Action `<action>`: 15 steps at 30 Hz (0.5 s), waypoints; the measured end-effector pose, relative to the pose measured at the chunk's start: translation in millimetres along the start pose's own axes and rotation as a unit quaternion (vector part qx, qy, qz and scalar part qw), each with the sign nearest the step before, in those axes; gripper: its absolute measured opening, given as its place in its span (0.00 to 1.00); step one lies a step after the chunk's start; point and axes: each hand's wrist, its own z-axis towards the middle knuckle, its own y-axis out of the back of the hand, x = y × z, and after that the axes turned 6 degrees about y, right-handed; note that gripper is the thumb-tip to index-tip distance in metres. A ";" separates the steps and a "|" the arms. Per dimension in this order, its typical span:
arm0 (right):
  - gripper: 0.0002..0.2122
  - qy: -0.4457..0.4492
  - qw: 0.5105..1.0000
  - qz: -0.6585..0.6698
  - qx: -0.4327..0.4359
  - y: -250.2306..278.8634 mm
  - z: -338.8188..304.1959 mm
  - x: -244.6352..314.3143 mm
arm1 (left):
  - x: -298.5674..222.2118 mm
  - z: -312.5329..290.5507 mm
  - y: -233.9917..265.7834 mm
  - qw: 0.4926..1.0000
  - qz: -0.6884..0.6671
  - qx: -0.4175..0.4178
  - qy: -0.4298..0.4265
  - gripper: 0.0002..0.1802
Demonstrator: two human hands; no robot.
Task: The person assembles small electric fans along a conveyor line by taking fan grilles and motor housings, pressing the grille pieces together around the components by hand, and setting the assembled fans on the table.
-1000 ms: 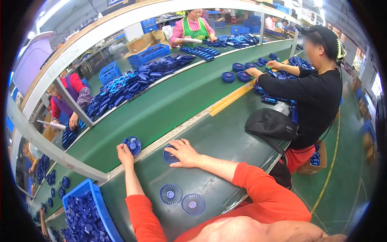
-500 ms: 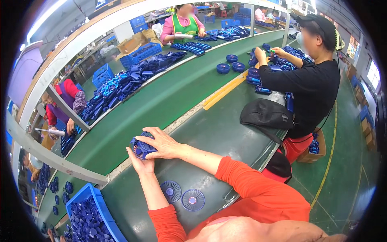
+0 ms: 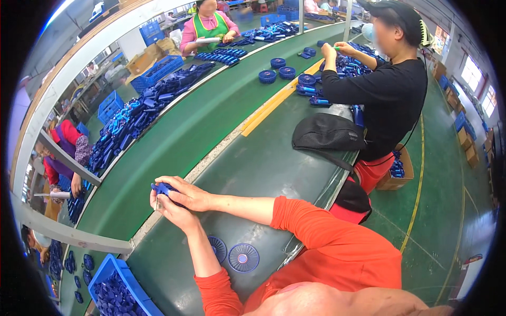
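A round blue fan head is held between both my hands above the bench, near the conveyor's edge. My left hand is closed around its lower side, the fingers curled up. From the right, my right hand grips it with the fingers over the top. The fan head is turned on edge, and my fingers hide much of it. Below my wrists, a round blue fan grille lies flat on the bench. Another grille beside it is partly covered by my left forearm.
A blue crate of small blue parts stands at the lower left. Beyond the bench runs a green conveyor, with blue fan heads farther along. A black bag lies to the right, near a co-worker in black. A white frame rises at left.
The fan head has been tilted from face-up to on edge, and my hands have closed more tightly around it. The whole view has shifted slightly.
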 end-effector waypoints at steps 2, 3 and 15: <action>0.28 -0.019 0.999 0.022 -0.012 -2.9 -2.1 2.8 | -8.8 -0.5 5.5 0.977 0.190 0.031 -0.091 0.19; 0.28 -0.025 0.998 0.055 -0.021 -3.4 -2.2 1.0 | -12.1 -4.0 1.4 0.974 0.204 0.033 -0.097 0.17; 0.34 -0.025 0.927 -0.347 -0.143 56.6 0.0 -81.6 | -64.8 1.5 -0.4 0.959 0.147 0.231 0.070 0.27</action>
